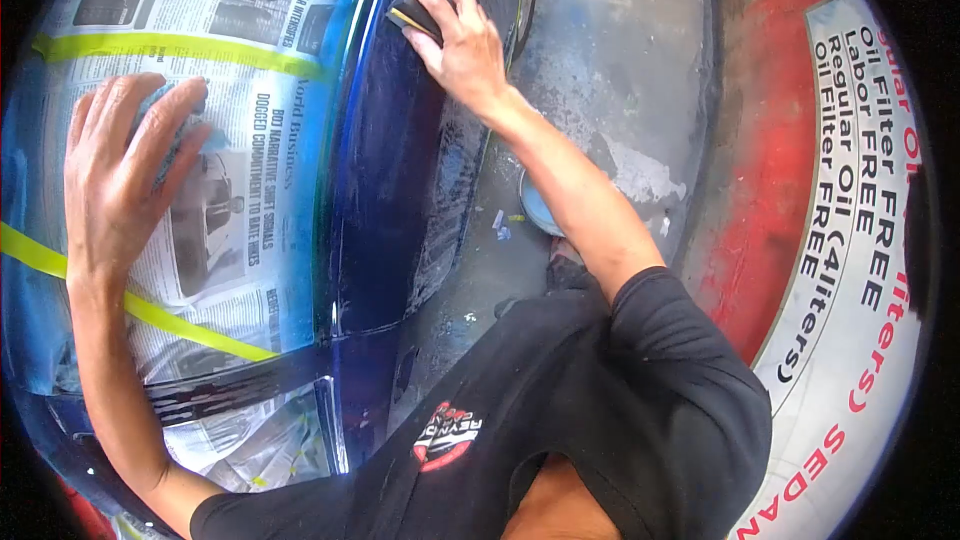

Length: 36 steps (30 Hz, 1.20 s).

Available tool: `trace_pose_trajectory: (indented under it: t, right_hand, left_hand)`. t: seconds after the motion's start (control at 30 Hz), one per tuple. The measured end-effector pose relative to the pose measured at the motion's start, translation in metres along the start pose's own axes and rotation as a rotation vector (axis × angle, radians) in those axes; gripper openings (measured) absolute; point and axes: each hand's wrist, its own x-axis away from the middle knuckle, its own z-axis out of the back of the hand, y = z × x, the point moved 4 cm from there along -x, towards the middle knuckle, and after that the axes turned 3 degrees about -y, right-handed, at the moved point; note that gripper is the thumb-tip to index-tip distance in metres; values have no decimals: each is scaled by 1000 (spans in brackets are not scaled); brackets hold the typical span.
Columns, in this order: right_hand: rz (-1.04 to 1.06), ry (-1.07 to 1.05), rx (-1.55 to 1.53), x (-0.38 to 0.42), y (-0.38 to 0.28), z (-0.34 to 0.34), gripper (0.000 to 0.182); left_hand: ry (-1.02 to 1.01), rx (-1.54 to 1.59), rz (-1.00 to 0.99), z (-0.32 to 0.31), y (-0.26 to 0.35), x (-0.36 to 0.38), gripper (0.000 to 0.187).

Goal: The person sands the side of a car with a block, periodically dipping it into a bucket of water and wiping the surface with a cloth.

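Note:
My right hand [468, 52] grips a black sanding block [405, 24] with yellow edges. The block rests against the dark blue car body [375, 200], near the top of its side. On the left, my left hand [122, 165] lies with fingers spread on newspaper [245, 125] that masks the car's glass. Strips of yellow-green masking tape [225, 53] cross the newspaper. Whitish, wet-looking streaks mark the blue panel below the block. The block's working face is hidden.
A round container with pale blue liquid [540, 208] stands on the grey floor [600, 70], partly behind my right arm. Small scraps [502, 226] lie near it. A red ledge [745, 200] and a white sign with oil service lettering [830, 240] run along the right.

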Motion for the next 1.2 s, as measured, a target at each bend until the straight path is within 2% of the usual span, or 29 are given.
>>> trace_pose_trajectory:
  t: [0.07, 0.17, 0.27, 0.33, 0.4, 0.43, 0.53, 0.6, 0.67, 0.83, 0.87, 0.93, 1.0, 1.07, 1.13, 1.2]
  right_hand:
    - [-23, -21, 137, -46, 18, 1, 63]
    - [-103, 114, 181, -113, 44, -1, 57]
    - [-82, 92, 57, -71, 31, -3, 55]
    - [30, 40, 1, -10, 8, -6, 67]
    - [119, -23, -45, 11, 0, -1, 72]
    - [156, -11, 92, -7, 6, -1, 71]
    - [-73, 64, 122, -99, 45, -2, 59]
    - [-132, 82, 109, -117, 45, 0, 56]
    - [-46, 95, 82, -76, 32, -1, 60]
    - [268, -51, -22, 135, -79, 5, 79]
    - [272, -92, -69, 140, -76, 3, 81]
    - [331, -53, 121, 89, -58, 5, 75]
    - [67, -30, 17, 20, -15, -1, 68]
    - [-11, 90, 30, -3, -14, -3, 63]
    - [1, -2, -59, 37, -39, 1, 65]
    - [241, -59, -54, 116, -81, 4, 65]
  left_hand:
    - [-5, -7, -9, 0, -3, -1, 47]
    - [3, -32, -18, 2, -2, -1, 45]
    - [29, -47, -4, -2, -1, 4, 44]
    - [35, -44, 5, -3, -3, 3, 44]
    - [9, -25, 22, 0, -2, 1, 44]
    - [-3, -18, 29, 0, -2, 0, 43]
    - [-2, 5, 12, 0, -2, -1, 44]
    - [3, -10, 9, 2, -1, -2, 44]
    - [9, -19, 9, 4, -2, -2, 44]
    - [-6, -43, -4, 0, -6, 2, 48]
    - [17, -53, -17, -1, -8, 3, 49]
    - [-4, -75, -31, -3, -8, 7, 50]
    - [-19, -86, -57, -4, -10, 6, 50]
    - [-32, -89, -64, -3, -10, 7, 50]
    - [-19, -103, -43, -6, -10, 10, 51]
    - [-36, -116, -17, -7, -9, 10, 51]
